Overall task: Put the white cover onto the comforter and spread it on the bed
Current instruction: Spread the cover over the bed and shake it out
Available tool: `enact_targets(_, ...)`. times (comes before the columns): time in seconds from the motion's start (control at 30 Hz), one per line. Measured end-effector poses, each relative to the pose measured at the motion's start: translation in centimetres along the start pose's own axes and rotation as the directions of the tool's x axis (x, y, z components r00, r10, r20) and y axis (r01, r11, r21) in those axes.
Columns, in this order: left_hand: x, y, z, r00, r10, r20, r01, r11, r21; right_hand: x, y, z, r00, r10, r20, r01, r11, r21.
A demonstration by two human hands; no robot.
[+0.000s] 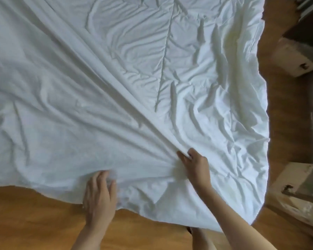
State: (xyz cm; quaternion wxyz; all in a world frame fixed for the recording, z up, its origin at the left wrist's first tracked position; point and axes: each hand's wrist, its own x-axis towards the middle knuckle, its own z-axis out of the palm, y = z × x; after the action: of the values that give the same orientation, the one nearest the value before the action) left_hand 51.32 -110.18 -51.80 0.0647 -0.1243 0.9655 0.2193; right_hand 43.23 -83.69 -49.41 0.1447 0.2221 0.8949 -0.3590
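Note:
The white cover (116, 78) lies spread over the bed and fills most of the head view, wrinkled, with long folds running toward my right hand. My right hand (194, 164) pinches a bunch of the fabric near the lower middle, pulling the folds taut. My left hand (99, 193) rests on the cover's near edge with its fingers curled into the cloth. The cover's rounded corner hangs over the floor at the lower right. The comforter itself is hidden; I cannot tell if it is inside.
Orange-brown wooden floor (34, 217) runs along the near side and the right of the bed. Pale wooden furniture legs (294, 56) and another block (296, 192) stand on the right, close to the cover's edge.

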Motion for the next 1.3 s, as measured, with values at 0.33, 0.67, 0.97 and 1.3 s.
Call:
enact_targets(0.33,-10.2,18.4,6.9,0.951,0.226,0.211,-0.258,0.957,0.134,-1.8,17.4,-16.2,0.946,0.181,0.269,-0.091,0.944,-0.318)
enact_targets(0.67,-16.4,26.5,-1.5,0.887,0.117,0.447,-0.206,0.966,0.155,-9.7,13.8,-24.0,0.94,0.151,0.306,-0.062,0.957,-0.282)
enact_targets(0.97,-18.0,34.9,-8.0,0.849,-0.009,0.529,-0.119,0.971,0.208,-11.0,13.9,-34.5,0.897,0.15,0.416,-0.035,0.962,-0.27)
enact_targets(1.3,-8.8,54.0,-2.2,0.872,-0.205,0.444,0.151,0.976,0.154,6.3,18.2,-51.4,0.92,0.016,0.393,0.146,0.914,-0.378)
